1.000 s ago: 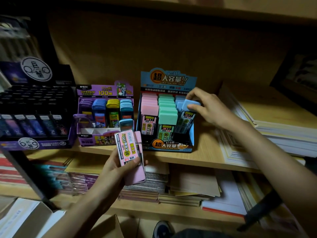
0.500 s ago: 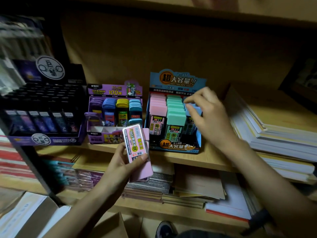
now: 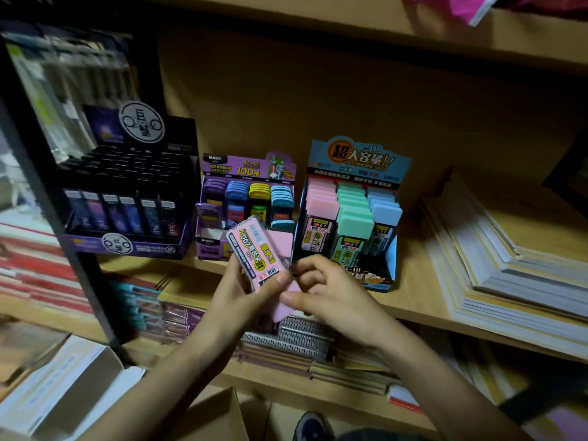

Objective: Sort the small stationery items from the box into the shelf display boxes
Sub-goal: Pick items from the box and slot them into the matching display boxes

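Wooden shelf (image 3: pixel 413 300), front edge: pink cases (image 3: pixel 254 249) mid-sorting.
Left hand (image 3: pixel 232 300) grips both; right hand (image 3: pixel 331 297), back from blue display box (image 3: pixel 356 160), pinches the rear one, likely for placing.

Rear pink case (image 3: pixel 281 246) half hidden; left books (image 3: pixel 28 265) blurred.

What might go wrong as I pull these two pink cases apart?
The left hand holds a labelled front case and a rear pink case fanned; with the right hand pinching the rear one, the front one may slip and fall. The pink column in the blue display box looks nearly full, so another might jam.
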A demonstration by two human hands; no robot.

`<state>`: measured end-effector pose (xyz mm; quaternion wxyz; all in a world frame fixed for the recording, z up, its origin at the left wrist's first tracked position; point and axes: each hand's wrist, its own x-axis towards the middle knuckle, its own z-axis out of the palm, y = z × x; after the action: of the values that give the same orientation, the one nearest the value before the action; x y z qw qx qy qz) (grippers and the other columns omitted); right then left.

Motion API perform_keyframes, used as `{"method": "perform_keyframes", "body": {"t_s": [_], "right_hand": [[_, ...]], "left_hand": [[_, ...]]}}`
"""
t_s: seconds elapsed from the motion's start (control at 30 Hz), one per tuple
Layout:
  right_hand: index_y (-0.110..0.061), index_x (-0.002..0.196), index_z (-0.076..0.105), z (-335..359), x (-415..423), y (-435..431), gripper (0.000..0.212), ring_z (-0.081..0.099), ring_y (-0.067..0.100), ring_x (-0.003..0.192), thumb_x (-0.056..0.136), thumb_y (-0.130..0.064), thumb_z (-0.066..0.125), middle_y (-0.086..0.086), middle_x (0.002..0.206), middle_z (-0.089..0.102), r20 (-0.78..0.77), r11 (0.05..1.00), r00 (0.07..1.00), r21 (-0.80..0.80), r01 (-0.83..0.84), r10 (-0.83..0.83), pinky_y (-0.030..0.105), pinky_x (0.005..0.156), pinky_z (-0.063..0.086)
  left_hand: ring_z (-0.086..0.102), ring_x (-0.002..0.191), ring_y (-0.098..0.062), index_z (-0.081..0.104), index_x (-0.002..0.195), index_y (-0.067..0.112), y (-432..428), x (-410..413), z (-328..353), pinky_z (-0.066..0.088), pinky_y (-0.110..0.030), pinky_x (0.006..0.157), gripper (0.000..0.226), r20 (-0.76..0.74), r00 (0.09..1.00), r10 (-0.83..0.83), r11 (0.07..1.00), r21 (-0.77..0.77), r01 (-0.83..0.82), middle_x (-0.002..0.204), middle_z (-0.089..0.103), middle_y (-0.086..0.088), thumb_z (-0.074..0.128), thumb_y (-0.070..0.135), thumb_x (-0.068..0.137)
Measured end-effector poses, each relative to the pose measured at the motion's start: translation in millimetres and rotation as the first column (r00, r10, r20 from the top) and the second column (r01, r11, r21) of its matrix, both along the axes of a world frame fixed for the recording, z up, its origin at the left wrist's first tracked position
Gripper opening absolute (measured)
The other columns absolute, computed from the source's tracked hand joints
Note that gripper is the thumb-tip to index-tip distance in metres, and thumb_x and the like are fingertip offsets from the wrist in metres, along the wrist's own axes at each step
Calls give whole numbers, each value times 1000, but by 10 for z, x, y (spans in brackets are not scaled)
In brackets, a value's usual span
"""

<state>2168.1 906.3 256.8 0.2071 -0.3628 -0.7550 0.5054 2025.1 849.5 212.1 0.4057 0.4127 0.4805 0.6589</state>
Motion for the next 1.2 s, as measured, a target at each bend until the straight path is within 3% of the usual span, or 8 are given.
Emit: {"method": "perform_keyframes", "body": {"t_s": [0.17,0.27,0.37,0.47,0.57,0.73,0.83,1.2], "right_hand": [[-18,80,58,199,11,80,21,57,-4,53,84,1,64,0,73,61,-120,992,986,52,119,-112,12,52,46],[-20,86,64,477,144,255,23,60,1,74,83,2,63,-3,84,66,-272,966,950,160,201,-152,12,66,48],[-21,89,67,797,242,446,23,63,5,76,82,0,65,-5,84,69,-298,935,945,275,222,-137,16,70,50],[-28,84,68,1030,263,606,23,63,0,70,79,-6,70,-11,79,69,-174,841,978,508,188,-114,14,67,49],[-25,92,69,1089,203,713,16,63,0,77,80,-15,71,-13,84,67,57,706,990,706,53,-132,16,70,49],[-8,107,69,956,-6,850,27,60,13,91,82,-17,70,6,102,69,311,541,941,818,-194,-133,23,79,40],[-5,108,69,886,-74,856,30,62,21,95,81,-19,71,9,103,69,412,541,904,789,-292,-113,31,83,45],[-7,104,70,760,-153,919,28,63,21,89,79,-20,73,9,96,71,423,629,895,736,-251,-138,35,81,49]], "left_hand": [[66,70,-5,53,110,19,-32,-101,57,49,-20,53,43,53,998,22,999,-29,-20,93,73,3,66,36,73],[70,77,-18,47,117,18,-66,-247,51,52,-39,59,49,66,998,4,994,-106,3,102,71,-9,70,24,74],[63,91,-39,47,112,14,-82,-372,-3,46,-58,76,37,60,997,51,988,-148,-41,101,67,-19,64,1,83],[64,97,-42,48,110,16,-110,-440,-20,43,-67,86,35,55,996,66,981,-186,-55,105,67,-20,62,-2,84],[71,84,-27,44,117,12,-139,-479,-31,53,-52,76,40,64,996,54,982,-187,-41,101,70,-17,61,-2,84],[71,82,-26,47,114,13,-178,-474,-76,49,-58,83,34,65,996,54,984,-176,-42,91,73,-8,60,0,85],[70,86,-28,50,112,14,-191,-465,-103,48,-60,83,32,76,996,40,984,-176,-26,91,73,-4,61,13,82],[67,94,-34,58,101,32,-192,-501,-172,55,-59,78,30,79,996,-36,985,-167,49,102,69,-9,67,31,72]]}}
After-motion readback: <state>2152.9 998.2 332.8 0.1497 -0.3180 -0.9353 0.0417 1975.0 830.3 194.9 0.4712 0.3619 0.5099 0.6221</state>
